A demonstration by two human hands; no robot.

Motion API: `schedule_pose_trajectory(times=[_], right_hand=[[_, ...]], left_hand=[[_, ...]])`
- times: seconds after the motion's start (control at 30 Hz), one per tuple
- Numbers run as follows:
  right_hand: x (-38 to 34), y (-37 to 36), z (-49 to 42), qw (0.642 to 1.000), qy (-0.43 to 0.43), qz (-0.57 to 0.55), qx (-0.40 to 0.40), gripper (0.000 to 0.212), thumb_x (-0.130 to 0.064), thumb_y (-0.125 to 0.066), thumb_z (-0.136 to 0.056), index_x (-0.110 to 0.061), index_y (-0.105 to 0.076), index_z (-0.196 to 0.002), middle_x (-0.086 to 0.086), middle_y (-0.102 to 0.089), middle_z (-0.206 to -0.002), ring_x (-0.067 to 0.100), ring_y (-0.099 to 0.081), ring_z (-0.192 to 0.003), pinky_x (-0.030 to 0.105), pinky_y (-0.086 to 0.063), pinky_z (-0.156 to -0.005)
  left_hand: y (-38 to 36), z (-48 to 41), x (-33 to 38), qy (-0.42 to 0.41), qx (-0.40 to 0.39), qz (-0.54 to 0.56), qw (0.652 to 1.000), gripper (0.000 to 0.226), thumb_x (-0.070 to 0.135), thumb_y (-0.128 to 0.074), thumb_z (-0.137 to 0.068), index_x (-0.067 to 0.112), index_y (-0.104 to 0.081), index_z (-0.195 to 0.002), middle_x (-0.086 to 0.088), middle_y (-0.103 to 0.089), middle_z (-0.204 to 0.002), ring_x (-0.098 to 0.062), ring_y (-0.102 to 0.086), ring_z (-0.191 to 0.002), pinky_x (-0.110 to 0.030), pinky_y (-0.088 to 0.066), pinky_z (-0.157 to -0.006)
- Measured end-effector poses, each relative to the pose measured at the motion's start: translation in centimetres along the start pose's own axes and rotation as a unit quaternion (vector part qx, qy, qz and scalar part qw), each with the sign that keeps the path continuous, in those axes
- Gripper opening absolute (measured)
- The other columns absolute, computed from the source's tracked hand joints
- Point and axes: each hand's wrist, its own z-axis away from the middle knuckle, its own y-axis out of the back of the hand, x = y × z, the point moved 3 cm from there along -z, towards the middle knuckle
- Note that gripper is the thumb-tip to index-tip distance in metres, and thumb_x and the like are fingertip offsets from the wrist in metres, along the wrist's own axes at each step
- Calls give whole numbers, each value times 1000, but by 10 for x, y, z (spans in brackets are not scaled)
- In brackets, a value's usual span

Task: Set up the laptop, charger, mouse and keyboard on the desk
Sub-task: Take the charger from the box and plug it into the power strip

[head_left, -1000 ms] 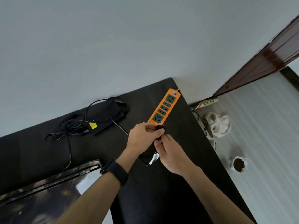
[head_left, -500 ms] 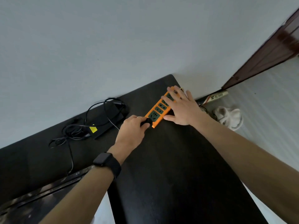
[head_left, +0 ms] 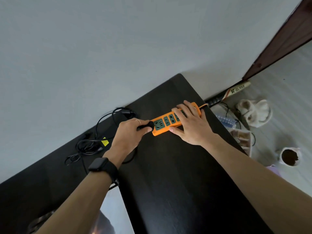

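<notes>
The left hand (head_left: 130,132) is pinching a black plug (head_left: 148,125) at the orange power strip (head_left: 166,123)'s nearest socket. The right hand (head_left: 190,125) is lying flat, fingers spread, pressing the strip onto the desk (head_left: 177,174) near its far right corner.

From my seat I see a plain grey wall (head_left: 118,48) behind everything and a dark brown door (head_left: 287,39) at the upper right. On the pale floor (head_left: 287,73) near the wall lies a racket handle (head_left: 238,88) (lettering reads "K-GLASS"). Just below it sits a pair of cream slippers (head_left: 255,112), and lower down a white cup (head_left: 289,157) filled with something dark brown. Between the slippers and the cup stands a small clear box (head_left: 241,137), contents unclear.
</notes>
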Motion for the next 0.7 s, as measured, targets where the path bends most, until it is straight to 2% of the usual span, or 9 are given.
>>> schedule_pose_trajectory(times=[0.3,0.53,0.6,0.7], right_hand=[[3,-3,0,1000,-10,-18,3,73,-70,-45,-90,-32,-26,-149,-3,-20,-161,20,1,-154,70,-20,-115],[2,-5,0,999,-11,-27,18,72,-69,-47,-89,-32,-27,-148,-4,-22,-160,19,1,-154,70,-20,-115],[3,-6,0,999,-11,-25,21,72,-69,-47,-89,-32,-28,-148,-4,-22,-160,19,1,-153,70,-20,-114],[2,-6,-1,1000,-8,-22,21,73,-69,-47,-89,-31,-28,-149,-3,-23,-160,20,0,-153,70,-20,-114]], left_hand=[[-7,-15,8,-15,-31,-22,999,31,25,-71,-89,20,-71,-120,9,-67,-111,-10,-60,-102,-29,-50,-92],[-8,-12,-4,-13,-8,7,1000,30,22,-72,-89,20,-72,-119,12,-68,-109,-6,-63,-95,-18,-51,-82],[-9,-14,1,-27,-17,-23,999,32,25,-70,-90,19,-71,-121,13,-66,-108,-8,-62,-91,-23,-52,-79],[-7,-15,6,-40,-33,-68,996,35,29,-66,-93,18,-67,-127,10,-65,-113,-12,-61,-96,-33,-53,-84]])
